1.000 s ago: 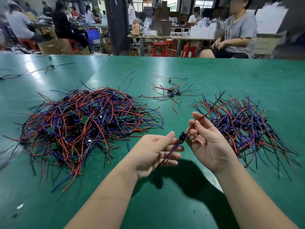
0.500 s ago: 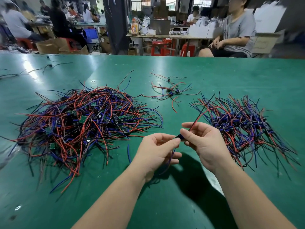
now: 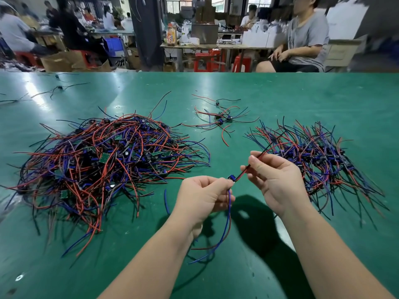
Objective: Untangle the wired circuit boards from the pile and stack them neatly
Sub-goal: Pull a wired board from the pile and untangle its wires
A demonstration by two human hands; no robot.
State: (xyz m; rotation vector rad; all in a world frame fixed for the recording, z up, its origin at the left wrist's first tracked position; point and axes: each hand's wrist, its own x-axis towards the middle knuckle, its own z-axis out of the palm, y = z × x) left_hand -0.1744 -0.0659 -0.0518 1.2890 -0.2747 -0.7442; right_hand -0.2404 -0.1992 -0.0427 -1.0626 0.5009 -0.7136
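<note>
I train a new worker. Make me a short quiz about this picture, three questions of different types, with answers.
1. True or false: the left hand pinches the small board.
2. The big tangled pile lies: A) left of the hands, B) right of them, C) between them.
3. Fill in: the right hand holds red and ___ wires.
Key: 1 true; 2 A; 3 black.

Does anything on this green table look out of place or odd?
Yes. One short blue wire lies alone, seemingly without a board, between the tangled pile and the left hand. A few wired boards also sit apart, farther back.
</note>
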